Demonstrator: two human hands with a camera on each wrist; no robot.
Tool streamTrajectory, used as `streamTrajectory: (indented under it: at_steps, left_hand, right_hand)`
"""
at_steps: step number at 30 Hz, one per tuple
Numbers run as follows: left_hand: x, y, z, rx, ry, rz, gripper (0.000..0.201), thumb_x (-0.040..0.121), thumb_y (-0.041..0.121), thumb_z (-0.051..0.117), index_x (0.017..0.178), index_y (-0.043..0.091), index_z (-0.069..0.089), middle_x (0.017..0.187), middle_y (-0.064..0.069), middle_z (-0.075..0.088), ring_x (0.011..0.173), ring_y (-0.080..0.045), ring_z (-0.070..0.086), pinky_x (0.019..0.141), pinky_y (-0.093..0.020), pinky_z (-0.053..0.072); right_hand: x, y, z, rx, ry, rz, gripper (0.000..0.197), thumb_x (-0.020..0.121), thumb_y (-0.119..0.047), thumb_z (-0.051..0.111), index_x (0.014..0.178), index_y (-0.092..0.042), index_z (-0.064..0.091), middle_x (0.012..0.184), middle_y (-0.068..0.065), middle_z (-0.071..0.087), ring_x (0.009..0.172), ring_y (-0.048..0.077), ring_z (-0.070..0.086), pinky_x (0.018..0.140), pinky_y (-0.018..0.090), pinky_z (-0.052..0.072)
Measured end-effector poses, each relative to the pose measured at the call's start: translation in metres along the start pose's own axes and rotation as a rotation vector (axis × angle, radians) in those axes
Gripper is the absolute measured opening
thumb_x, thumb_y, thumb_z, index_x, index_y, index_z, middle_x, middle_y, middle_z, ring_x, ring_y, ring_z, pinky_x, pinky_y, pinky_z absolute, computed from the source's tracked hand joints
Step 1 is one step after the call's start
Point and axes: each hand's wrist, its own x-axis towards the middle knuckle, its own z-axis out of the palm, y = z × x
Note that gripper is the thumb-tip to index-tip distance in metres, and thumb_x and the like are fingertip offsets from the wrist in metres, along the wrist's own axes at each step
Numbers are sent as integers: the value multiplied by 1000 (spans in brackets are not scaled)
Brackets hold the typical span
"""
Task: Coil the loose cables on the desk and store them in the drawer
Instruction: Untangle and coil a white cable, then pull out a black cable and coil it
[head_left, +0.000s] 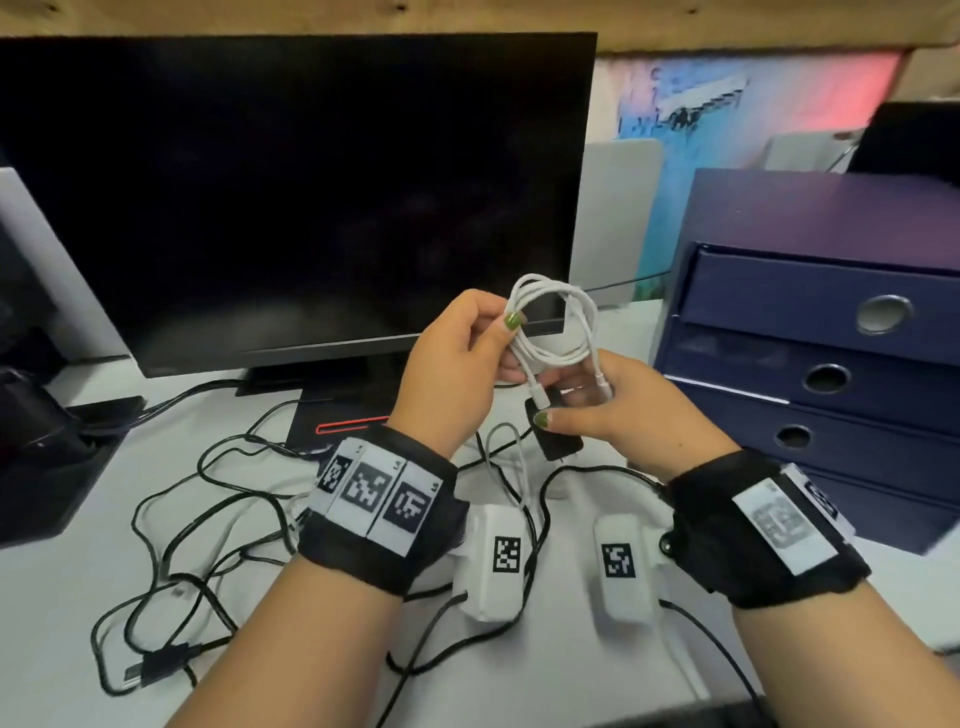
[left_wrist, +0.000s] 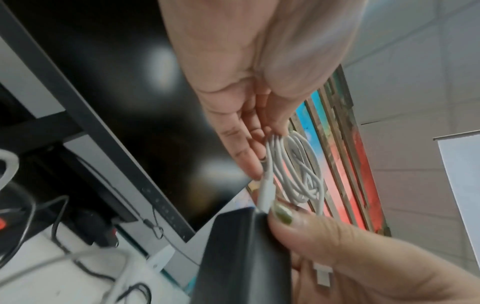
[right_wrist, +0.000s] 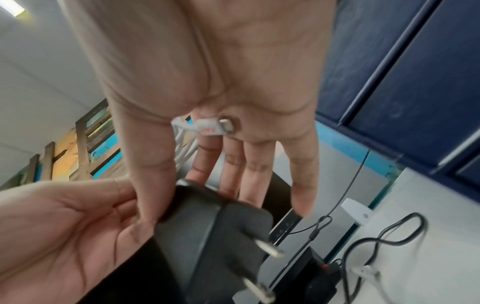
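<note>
Both hands (head_left: 457, 358) (head_left: 623, 410) hold one coiled white cable (head_left: 553, 325).

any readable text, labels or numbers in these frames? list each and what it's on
"L5": small print above the fiducial tags on the left wristband; very small, uncertain reading.
Square fiducial codes, no letters: right wristband and the two white wrist camera housings.
Red print on the white cable's connector: too blurred to read.
Monitor and blue drawer unit: no legible text.

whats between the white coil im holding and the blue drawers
Nothing. In the head view the stretch between the white coil and the blue drawers is bare, showing only desk behind.
</note>
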Motion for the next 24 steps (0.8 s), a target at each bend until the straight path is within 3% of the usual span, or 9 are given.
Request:
streamTrajectory:
  at_steps: [2, 5, 7, 10, 12, 14, 17, 20, 24]
  left_hand:
    - [-3, -3, 10, -21, -21, -91, 13, 97, 14, 51, 97, 7, 62, 72, -6, 60, 60, -8, 62, 65, -26, 59]
    - [-7, -12, 25, 66, -73, -185, 9, 94, 18, 57, 89, 12, 64, 72, -5, 65, 59, -9, 63, 67, -31, 58]
    - [-11, -18, 32, 144, -93, -207, 7, 88, 19, 62, 94, 17, 65, 76, -4, 70, 59, -7, 64, 64, -27, 54]
    - [-16, -28, 42, 279, -140, -230, 28, 82, 21, 66, 109, 26, 61, 78, -4, 71, 70, -13, 64, 65, -24, 48]
    - [-19, -36, 48, 400, -209, -261, 31, 81, 21, 65, 110, 29, 61, 78, -1, 71, 72, -15, 62, 66, -24, 48]
    - [-23, -45, 55, 509, -272, -288, 33, 79, 24, 64, 111, 31, 63, 86, 0, 72, 80, -18, 64, 80, -30, 50]
    - [-27, -52, 66, 808, -361, -225, 34, 84, 33, 58, 117, 34, 59, 101, 3, 70, 102, -19, 60, 102, -36, 34]
    - [-31, -54, 77, 1035, -507, -146, 33, 88, 37, 51, 120, 31, 58, 109, 3, 67, 106, -19, 58, 103, -39, 20]
    - [-33, -56, 86, 1210, -648, -139, 29, 89, 35, 50, 113, 27, 64, 102, 3, 67, 103, -20, 57, 103, -44, 17]
  right_hand:
    - [-10, 4, -8, -68, 10, 33, 35, 72, -17, 79, 103, -24, 64, 92, -7, 72, 82, 9, 68, 72, 18, 52]
    - [-26, 15, -17, -180, 10, 127, 39, 69, -23, 79, 102, -29, 60, 89, -10, 70, 80, 7, 66, 69, 20, 50]
    - [-34, 25, -21, -194, 2, 201, 42, 67, -24, 80, 102, -30, 57, 87, -10, 71, 79, 8, 66, 64, 20, 48]
    - [-42, 36, -25, -222, -30, 278, 52, 63, -23, 81, 107, -30, 55, 90, -7, 71, 84, 12, 66, 75, 28, 54]
    - [-47, 40, -27, -274, -73, 306, 46, 63, -24, 82, 102, -28, 58, 88, -6, 69, 81, 14, 63, 74, 28, 52]
    - [-51, 43, -28, -323, -104, 321, 32, 66, -22, 82, 90, -27, 61, 79, -8, 63, 72, 12, 57, 63, 22, 46]
    - [-57, 48, -29, -386, -161, 401, 22, 70, -25, 81, 84, -29, 64, 74, -8, 60, 65, 8, 53, 54, 17, 39]
    - [-60, 55, -31, -449, -188, 471, 26, 69, -30, 81, 91, -21, 70, 83, -1, 64, 76, 15, 58, 63, 23, 45]
    - [-60, 63, -33, -512, -212, 499, 36, 70, -32, 80, 102, -17, 70, 99, 4, 68, 89, 20, 62, 78, 30, 50]
